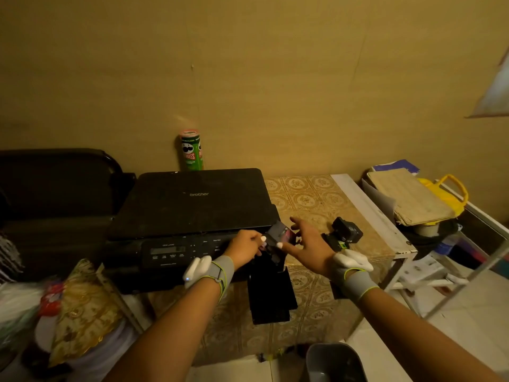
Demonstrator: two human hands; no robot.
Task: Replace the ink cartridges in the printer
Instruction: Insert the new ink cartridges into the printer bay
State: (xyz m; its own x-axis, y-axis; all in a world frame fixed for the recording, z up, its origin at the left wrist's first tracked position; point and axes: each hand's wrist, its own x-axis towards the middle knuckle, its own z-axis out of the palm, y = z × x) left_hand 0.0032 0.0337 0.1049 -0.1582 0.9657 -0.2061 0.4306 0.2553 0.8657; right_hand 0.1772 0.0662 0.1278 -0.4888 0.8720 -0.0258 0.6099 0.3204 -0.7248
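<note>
A black Brother printer sits on a table covered with a patterned cloth. Its cartridge door hangs open at the front right corner. My left hand pinches a dark cartridge with a magenta label just above that open bay. My right hand is right beside the cartridge, fingers spread, thumb tip touching its lower edge. Two more black cartridges lie on the cloth to the right of my right hand.
A green Pringles can stands behind the printer by the wall. Papers and a yellow bag are piled at the right. Bags crowd the lower left, a dark chair sits left of the printer, and a grey bin is below.
</note>
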